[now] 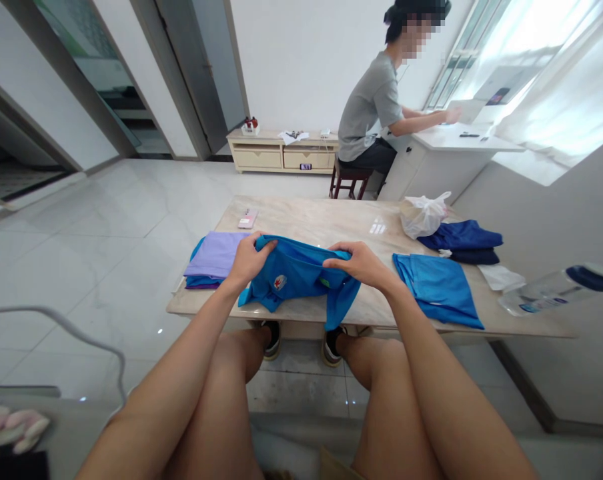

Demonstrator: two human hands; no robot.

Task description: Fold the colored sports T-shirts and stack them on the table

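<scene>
the blue shirt (299, 275) lies bunched at the near edge of the tabletop (326, 223), probably so both hands reach it between the folded purple stack (215, 257) and the flat blue garment (436, 287). the left hand (249, 257) and right hand (359, 263) pinch its upper edge (fingers curled closed on cloth).

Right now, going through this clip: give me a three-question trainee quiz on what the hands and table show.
1. True or false: both hands grip the bright blue shirt.
2. What lies just beyond the left hand? A) lilac folded cloth B) plastic bottle C) white bag
3. Which garment lies flat beside the right hand?

Key:
1. True.
2. A, the lilac folded cloth.
3. The folded blue garment on the marble table.
</scene>
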